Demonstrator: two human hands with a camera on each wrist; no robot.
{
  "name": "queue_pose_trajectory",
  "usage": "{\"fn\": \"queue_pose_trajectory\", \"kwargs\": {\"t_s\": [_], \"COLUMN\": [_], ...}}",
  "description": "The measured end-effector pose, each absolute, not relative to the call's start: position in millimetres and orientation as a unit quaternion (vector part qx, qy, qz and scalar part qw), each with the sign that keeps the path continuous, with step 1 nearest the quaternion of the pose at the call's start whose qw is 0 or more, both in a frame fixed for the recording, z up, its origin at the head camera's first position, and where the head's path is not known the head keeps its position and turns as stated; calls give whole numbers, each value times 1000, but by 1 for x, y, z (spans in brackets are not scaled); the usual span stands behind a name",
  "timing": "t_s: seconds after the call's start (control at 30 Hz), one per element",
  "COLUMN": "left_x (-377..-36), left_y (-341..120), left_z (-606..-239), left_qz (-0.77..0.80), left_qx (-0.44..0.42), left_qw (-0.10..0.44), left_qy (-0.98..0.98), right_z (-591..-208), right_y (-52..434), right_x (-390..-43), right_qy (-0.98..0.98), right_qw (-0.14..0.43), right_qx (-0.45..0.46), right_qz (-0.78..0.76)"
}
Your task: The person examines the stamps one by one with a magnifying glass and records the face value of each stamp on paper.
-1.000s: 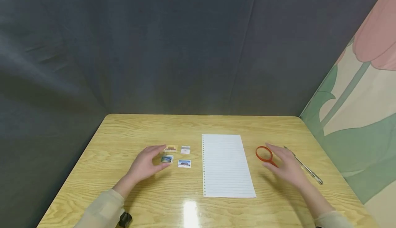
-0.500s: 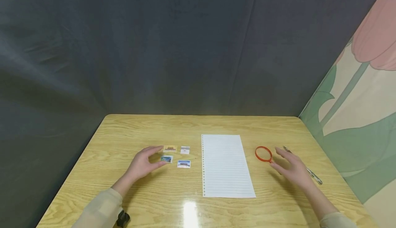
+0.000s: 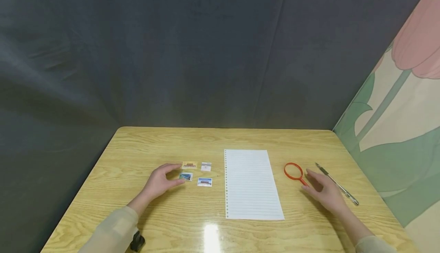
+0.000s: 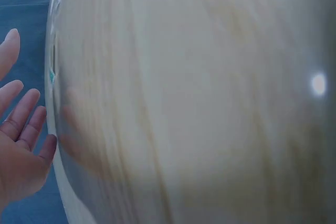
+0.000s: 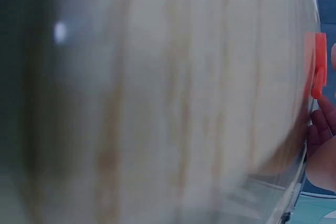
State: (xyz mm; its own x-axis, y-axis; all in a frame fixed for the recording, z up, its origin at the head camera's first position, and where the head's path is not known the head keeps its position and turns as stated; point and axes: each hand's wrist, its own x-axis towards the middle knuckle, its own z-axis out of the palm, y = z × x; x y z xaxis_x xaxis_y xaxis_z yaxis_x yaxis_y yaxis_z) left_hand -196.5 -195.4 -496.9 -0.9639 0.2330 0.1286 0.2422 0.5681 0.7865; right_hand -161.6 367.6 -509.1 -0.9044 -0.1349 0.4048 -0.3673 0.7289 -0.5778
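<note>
My left hand [image 3: 159, 182] hovers at the left side of a group of small stamps, thumb and fingers spread apart with nothing between them. The landscape stamp [image 3: 186, 176] lies closest to its fingertips, beside the yellow stamp [image 3: 189, 165]. Farther right lie a pale stamp [image 3: 206, 166] and a stamp with a building [image 3: 204, 182]. Near the red magnifying glass [image 3: 285, 171] is my right hand [image 3: 326, 195], its thumb and fingers apart on either side of the handle end; whether they touch it I cannot tell. In the left wrist view, the left hand [image 4: 23, 150] has extended fingers.
A sheet of lined paper [image 3: 252, 184] with punched holes lies mid-table. A pen [image 3: 338, 184] rests to the right, beyond my right hand. The wooden table [image 3: 165, 142] meets a dark curtain [image 3: 206, 73] at the back and a floral cloth [image 3: 402, 142] at the right.
My right hand has drawn back right and down from the magnifying glass, uncovering more of its handle and the pen. My left hand has shifted slightly left, away from the stamps.
</note>
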Motion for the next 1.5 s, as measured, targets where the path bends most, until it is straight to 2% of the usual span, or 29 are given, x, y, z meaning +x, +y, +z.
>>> {"fn": "queue_pose_trajectory", "kwargs": {"t_s": [0.27,0.57,0.9,1.5], "left_x": [-202,-207,-210,-208], "left_y": [-193,-187,-186,-189], "left_z": [-505,-507,-512,-515], "left_qz": [-433,-412,-405,-401], "left_qx": [-139,-153,-166,-177], "left_qw": [13,24,45,29], "left_qy": [-891,-898,-898,-898], "right_z": [-514,-516,-518,-518], "right_y": [367,367,366,365], "right_x": [-163,-160,-160,-160], "right_qy": [-904,-914,-913,-918], "right_qw": [182,164,183,182], "right_qx": [142,96,103,93], "right_qz": [360,360,349,340]}}
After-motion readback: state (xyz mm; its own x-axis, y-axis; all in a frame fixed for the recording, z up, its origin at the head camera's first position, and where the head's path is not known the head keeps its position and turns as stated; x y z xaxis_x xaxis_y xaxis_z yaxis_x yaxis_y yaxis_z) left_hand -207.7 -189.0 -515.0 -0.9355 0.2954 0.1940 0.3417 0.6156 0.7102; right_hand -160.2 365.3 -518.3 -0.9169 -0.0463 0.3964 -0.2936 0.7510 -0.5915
